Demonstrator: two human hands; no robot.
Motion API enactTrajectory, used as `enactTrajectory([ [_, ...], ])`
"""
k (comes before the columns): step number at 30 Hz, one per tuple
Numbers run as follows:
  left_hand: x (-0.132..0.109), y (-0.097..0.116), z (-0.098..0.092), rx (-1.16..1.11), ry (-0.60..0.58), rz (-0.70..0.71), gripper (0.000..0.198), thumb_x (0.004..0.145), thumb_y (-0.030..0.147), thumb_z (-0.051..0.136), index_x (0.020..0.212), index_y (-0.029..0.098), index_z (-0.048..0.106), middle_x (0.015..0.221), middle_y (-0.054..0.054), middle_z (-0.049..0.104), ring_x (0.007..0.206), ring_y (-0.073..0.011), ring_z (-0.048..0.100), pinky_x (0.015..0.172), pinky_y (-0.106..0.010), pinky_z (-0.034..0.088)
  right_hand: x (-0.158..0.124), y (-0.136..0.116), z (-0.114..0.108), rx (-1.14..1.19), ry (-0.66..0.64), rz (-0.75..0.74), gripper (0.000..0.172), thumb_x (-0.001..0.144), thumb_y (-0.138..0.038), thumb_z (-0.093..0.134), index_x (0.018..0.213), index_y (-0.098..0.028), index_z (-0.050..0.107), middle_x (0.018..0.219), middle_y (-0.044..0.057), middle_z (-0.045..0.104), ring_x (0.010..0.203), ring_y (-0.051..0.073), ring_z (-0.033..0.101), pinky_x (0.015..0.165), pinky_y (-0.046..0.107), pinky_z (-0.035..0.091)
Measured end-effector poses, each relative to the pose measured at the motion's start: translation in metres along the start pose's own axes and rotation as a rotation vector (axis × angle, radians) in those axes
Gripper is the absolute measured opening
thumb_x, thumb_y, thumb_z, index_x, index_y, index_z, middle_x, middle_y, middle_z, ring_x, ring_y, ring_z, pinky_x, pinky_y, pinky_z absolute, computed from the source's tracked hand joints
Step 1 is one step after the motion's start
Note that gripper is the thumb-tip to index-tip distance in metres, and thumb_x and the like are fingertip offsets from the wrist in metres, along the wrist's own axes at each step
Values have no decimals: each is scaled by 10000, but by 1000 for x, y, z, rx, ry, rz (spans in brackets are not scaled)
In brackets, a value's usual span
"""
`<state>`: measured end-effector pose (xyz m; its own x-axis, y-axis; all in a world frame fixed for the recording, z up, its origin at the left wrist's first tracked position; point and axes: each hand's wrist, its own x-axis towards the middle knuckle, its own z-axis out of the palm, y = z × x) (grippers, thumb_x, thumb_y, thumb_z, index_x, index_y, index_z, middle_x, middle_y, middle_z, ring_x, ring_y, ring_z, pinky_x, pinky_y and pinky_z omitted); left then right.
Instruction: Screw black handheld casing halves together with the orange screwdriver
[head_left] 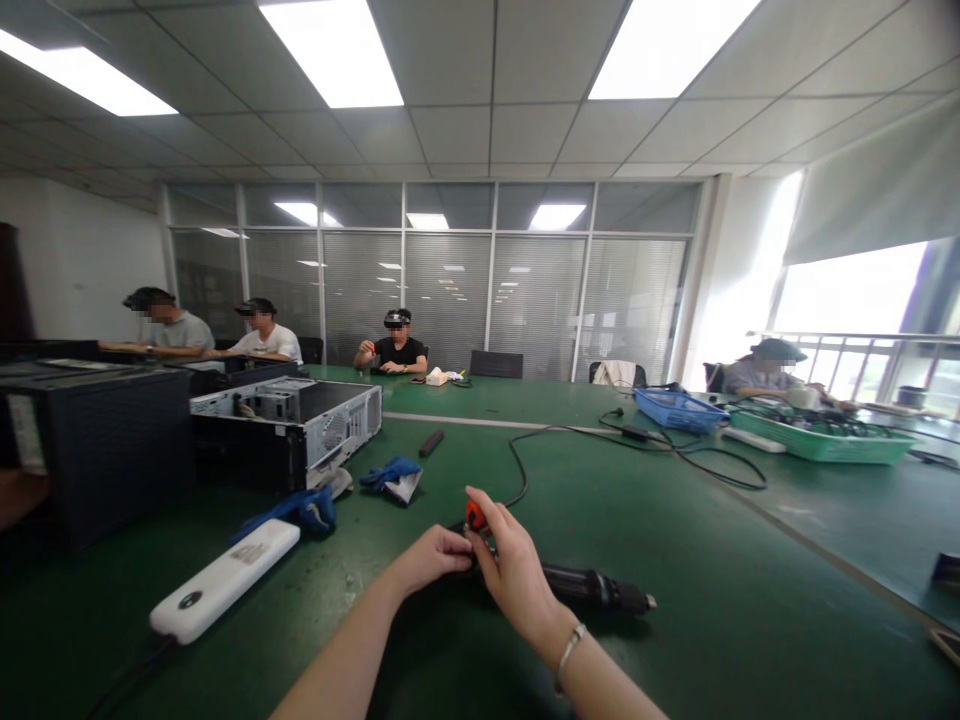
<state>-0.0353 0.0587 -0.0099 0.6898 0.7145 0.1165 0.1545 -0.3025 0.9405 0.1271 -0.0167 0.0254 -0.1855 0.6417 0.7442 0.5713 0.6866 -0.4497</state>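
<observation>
In the head view, my right hand [517,570] is closed on the red-and-black handle of what looks like a screwdriver [475,515], held upright over the table. My left hand [433,560] pinches something small just below that handle; the fingers hide most of it. Both hands meet at fingertip level. A black electric screwdriver [592,588] lies on the green table, partly behind my right wrist, its metal tip pointing right. A black cable [523,470] runs away from near my hands toward the back of the table.
A white power strip [225,580], blue gloves [394,475] and an open computer case [300,425] are on the left, beside a dark case [112,450]. A small dark bar [431,443] lies ahead. Blue [679,410] and green baskets [825,440] stand right. Several people sit around the table.
</observation>
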Motion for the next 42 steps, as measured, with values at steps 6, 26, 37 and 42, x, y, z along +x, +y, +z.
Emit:
enactTrajectory([
  [6, 2, -5, -1, -39, -4, 59, 223, 734, 288, 682, 863, 124, 760, 740, -14, 675, 713, -172, 557, 738, -266, 411, 2, 5, 4, -18, 41, 18, 551, 868, -101, 463, 1377, -303, 401, 995, 36, 602, 857, 166, 605, 794, 282, 515],
  [26, 4, -9, -1, -68, -4, 58, 211, 709, 300, 695, 774, 106, 746, 631, 11, 579, 618, -126, 452, 636, -236, 345, 8, 2, 4, 19, 1, 8, 597, 846, -55, 445, 1390, -292, 386, 1004, 33, 614, 869, 151, 614, 823, 266, 511],
  [37, 7, -10, -1, -91, 34, 36, 177, 654, 195, 674, 792, 105, 739, 703, -10, 658, 676, -161, 564, 708, -264, 418, 9, 3, 4, 45, 33, 38, 579, 831, -76, 482, 1363, -296, 417, 1065, 43, 591, 906, 161, 611, 829, 282, 521],
  [42, 8, -11, 1, -84, 264, 64, 191, 574, 221, 770, 705, 98, 707, 711, -37, 684, 668, -182, 609, 679, -272, 466, 8, 8, 5, 49, 25, 73, 588, 844, -88, 472, 1387, -295, 383, 1025, 40, 596, 861, 160, 613, 815, 287, 527],
])
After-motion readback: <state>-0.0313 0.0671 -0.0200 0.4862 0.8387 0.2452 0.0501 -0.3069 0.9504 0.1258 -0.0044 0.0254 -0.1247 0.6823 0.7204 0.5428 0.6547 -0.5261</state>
